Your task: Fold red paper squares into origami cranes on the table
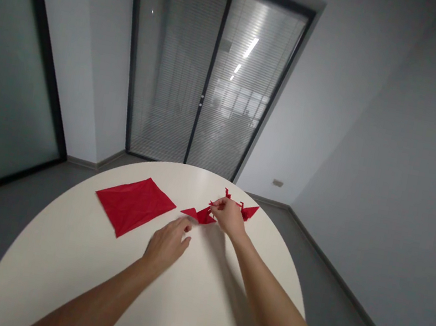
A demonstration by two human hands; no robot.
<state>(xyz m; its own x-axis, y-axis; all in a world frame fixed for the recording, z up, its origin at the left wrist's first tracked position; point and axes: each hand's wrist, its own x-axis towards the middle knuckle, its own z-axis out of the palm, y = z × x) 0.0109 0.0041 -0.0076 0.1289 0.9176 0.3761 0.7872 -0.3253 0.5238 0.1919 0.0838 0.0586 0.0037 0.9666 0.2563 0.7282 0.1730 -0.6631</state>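
A folded red paper figure (205, 215) is pinched in the closed right hand (229, 216) — its near-left tip is touched by the loosely open, empty left hand (167, 244) on the white table (185, 303).

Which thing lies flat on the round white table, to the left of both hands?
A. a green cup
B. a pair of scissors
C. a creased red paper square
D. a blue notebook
C: a creased red paper square lies flat on the table, left of the left hand and the right hand, which work a folded red paper piece.
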